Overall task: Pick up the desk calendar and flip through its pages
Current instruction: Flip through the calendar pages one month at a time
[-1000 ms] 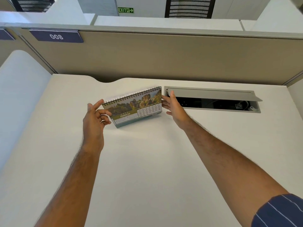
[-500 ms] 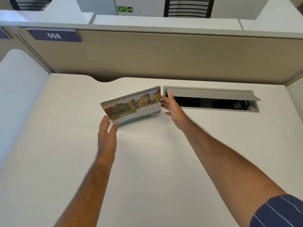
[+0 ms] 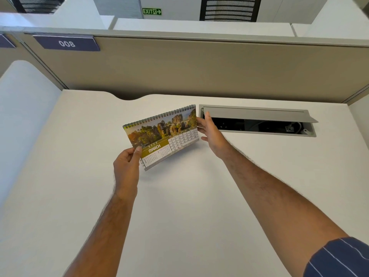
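- Pinched between thumb and fingers, the lower left corner of the desk calendar [image 3: 162,134] sits in my left hand [image 3: 126,166]; the thumb tip lies on the front page just beside the word MARCH.
- At the calendar's three o'clock edge my right hand [image 3: 212,134] holds the short side, fingers closed onto it, though how far they wrap behind the card I cannot tell from this angle.
- Both hands keep the calendar lifted off the desk [image 3: 179,206], tilted so the spiral binding [image 3: 159,116] runs along the upper edge, rising toward one o'clock.
- Its front page shows a photo of rock towers and trees, a green MARCH banner and a date grid at the lower right.
- From the calendar, a grey cable hatch [image 3: 255,112] lies at three o'clock, lid raised, dark recess with cables under it; my right fingertips are just in front of its left end.
- At twelve o'clock stands the beige partition [image 3: 199,68], with a blue plate [image 3: 66,43] reading 008 at eleven o'clock.
- Farther off at twelve o'clock a green EXIT sign [image 3: 151,11] shows.
- Down at five o'clock, a striped navy sleeve [image 3: 339,258] covers my right upper arm.
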